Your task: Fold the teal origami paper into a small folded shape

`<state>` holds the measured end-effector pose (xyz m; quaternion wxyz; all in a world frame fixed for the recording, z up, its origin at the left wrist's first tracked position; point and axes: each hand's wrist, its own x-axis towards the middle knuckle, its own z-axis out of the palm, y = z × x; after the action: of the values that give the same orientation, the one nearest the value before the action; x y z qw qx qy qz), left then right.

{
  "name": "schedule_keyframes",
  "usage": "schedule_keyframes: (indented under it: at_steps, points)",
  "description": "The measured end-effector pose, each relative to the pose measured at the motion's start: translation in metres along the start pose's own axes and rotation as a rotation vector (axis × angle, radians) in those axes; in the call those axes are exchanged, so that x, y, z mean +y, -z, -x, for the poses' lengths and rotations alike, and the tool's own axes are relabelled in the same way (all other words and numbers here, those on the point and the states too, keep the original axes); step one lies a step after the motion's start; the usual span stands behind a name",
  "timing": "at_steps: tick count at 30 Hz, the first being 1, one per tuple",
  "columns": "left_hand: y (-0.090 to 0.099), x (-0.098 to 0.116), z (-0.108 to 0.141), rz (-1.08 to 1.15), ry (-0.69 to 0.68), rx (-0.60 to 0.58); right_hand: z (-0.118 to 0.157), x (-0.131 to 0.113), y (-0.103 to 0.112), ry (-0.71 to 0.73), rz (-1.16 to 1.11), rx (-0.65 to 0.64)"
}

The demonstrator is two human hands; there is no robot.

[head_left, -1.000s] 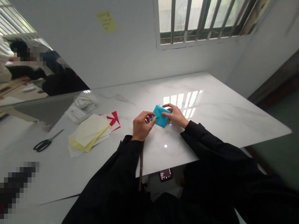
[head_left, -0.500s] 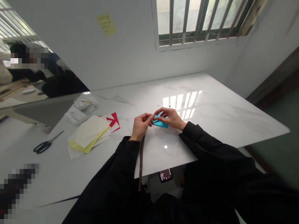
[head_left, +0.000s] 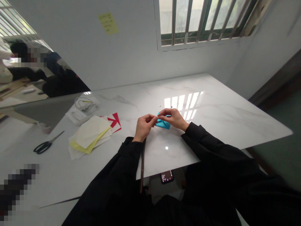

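Grip: narrow, both hands pinching. The left hand and the right hand come together, fingertips nearly meeting, on a folded blue paper — most of its top is covered by the fingers, and its lower part shows below the right hand. The paper is held just above or on the marble table; the pictures do not settle which. It lies near the table's middle, right of the paper pile.

Left to right:
- Tilted mirror — at the table's far left, showing a dark-clad seated figure.
- Blurred dark object — near lower left, too pixelated to name.
- Black-handled scissors — on the table, blades pointing away, well left of the hands.
- White cable — coiled on a white box.
- Stack of cream, yellow and white paper — loose sheets, just left of the hands.
- Red-and-white paper — tucked under the stack's far corner.
- Dark strap — hanging over the near table edge below the left sleeve.
- Yellow sticky note — on the wall.
- Phone — lit, below the near table edge.
- Barred window — above the table, its light reflected on the marble.
- Right sleeve — black, resting along the table edge.
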<state>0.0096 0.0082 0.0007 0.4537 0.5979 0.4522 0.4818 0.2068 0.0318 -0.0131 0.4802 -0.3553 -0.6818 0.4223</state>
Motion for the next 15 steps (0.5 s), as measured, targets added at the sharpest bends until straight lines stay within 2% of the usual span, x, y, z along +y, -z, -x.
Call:
schedule_keyframes:
  at_steps: [5, 7, 10, 12, 15]
  points:
    - [-0.001, 0.000, 0.001, -0.099, -0.041, 0.014, -0.001, 0.003, 0.000, -0.007, 0.050, -0.041]
    - [0.001, 0.000, 0.002, -0.220, -0.099, 0.055, -0.003, 0.006, 0.007, 0.012, 0.183, 0.029]
    - [0.007, 0.001, -0.001, -0.467, -0.225, 0.091, -0.007, 0.015, 0.028, 0.011, 0.459, 0.206]
    - [0.012, 0.002, -0.007, -0.635, -0.311, 0.055, -0.010, 0.022, 0.043, -0.045, 0.610, 0.306]
    - [0.017, 0.002, -0.019, -0.861, -0.354, -0.040, -0.012, 0.033, 0.058, -0.164, 0.767, 0.371]
